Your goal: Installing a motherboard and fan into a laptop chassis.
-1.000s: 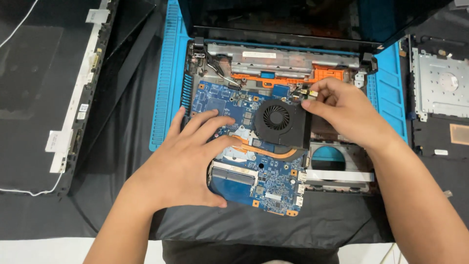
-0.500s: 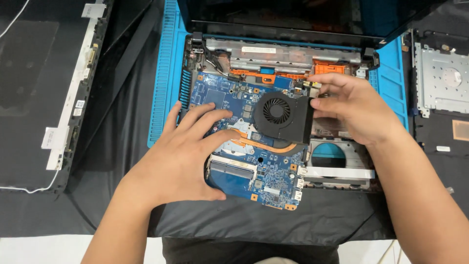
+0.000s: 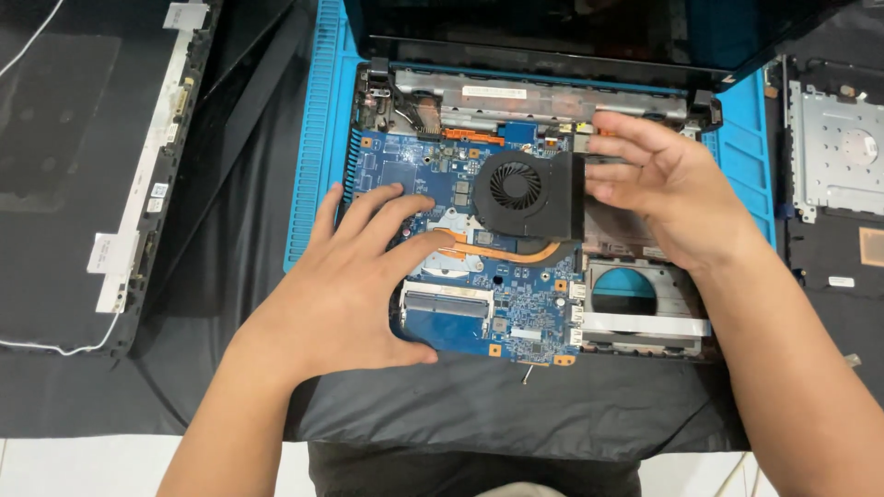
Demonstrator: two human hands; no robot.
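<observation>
Black cloth [image 3: 516,414] drapes the near edge of the surface, under both forearms. Just beyond it lies the opened laptop base, its blue motherboard [image 3: 479,276] bared. The left hand [image 3: 354,285] rests palm-down on the board's left half, fingers [image 3: 391,207] spread and flat, gripping nothing, their tips pointing toward the black cooling fan [image 3: 525,193]. That fan sits up and to the right of those fingertips, near but not touching, with its copper heat pipe [image 3: 502,250] curving from below it toward the left hand. The right hand [image 3: 668,193] stands edge-on just beside the fan's right side, fingers loosely open and stretched left along the fan housing; whether they touch it I cannot tell. The right hand looks the nearer of the two to the fan. Past both hands runs the hinge bar and the tilted-up screen [image 3: 552,32]. A blue ribbed mat [image 3: 318,129] shows beneath, with a detached black panel [image 3: 83,166] at far left and a metal-plated cover [image 3: 833,156] at far right.
</observation>
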